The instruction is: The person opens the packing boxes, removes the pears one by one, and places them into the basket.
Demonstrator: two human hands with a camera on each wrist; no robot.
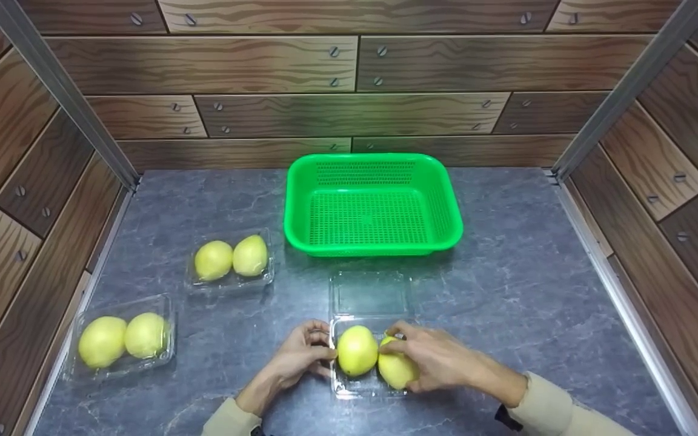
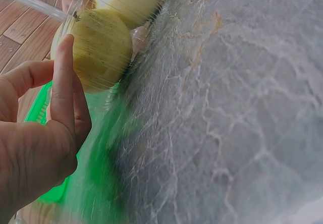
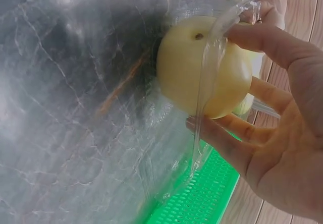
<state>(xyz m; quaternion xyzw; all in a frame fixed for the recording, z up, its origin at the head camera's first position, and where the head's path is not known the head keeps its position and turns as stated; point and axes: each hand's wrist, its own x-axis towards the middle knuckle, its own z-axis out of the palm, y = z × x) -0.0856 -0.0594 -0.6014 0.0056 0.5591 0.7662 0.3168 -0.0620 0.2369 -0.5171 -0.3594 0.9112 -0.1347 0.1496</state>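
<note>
My right hand (image 1: 440, 360) holds a yellow-green fruit (image 1: 397, 369) between thumb and fingers, at the right side of a clear container (image 1: 344, 391). Just left of it, a second fruit (image 1: 357, 351) sits in the same container. My left hand (image 1: 297, 357), fingers relaxed, touches the container's left edge with its thumb. Beyond, the raised-open lid (image 1: 370, 295) lies flat on the counter (image 1: 494, 284), before a green basket (image 1: 373, 249).
</note>
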